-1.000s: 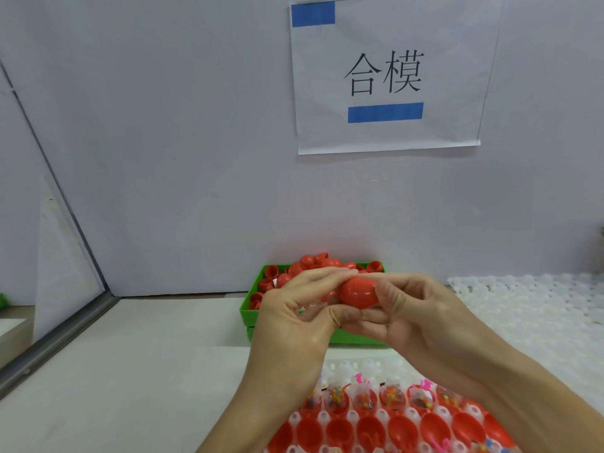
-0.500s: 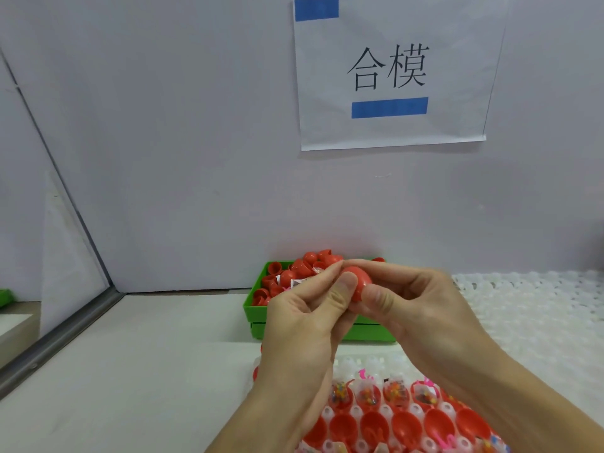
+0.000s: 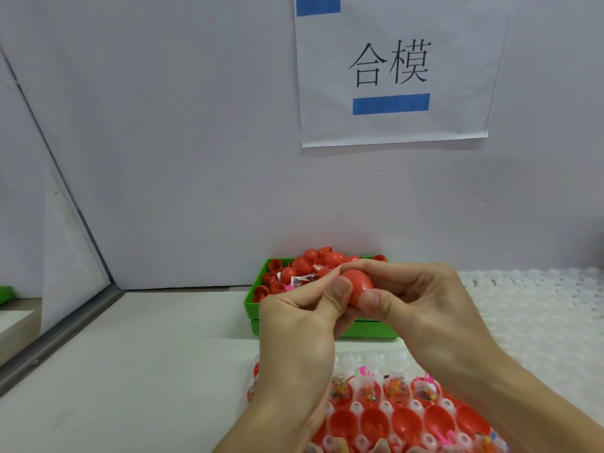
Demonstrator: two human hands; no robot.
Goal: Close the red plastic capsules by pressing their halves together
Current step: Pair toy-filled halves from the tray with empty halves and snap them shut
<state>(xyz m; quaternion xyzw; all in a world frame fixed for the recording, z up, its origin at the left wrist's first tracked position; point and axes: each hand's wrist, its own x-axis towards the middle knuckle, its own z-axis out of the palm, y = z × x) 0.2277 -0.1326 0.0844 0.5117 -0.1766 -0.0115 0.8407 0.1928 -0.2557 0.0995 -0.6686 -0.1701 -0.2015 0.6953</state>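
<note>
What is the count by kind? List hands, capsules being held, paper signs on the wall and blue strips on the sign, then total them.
Hands: 2, left hand and right hand
Held red capsule: 1
Paper sign: 1
Blue strips: 2
Total: 6

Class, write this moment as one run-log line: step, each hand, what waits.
step: pressing capsule shut | left hand: pinches red capsule | right hand: grips red capsule | waiting: open halves in white tray; green bin behind
</note>
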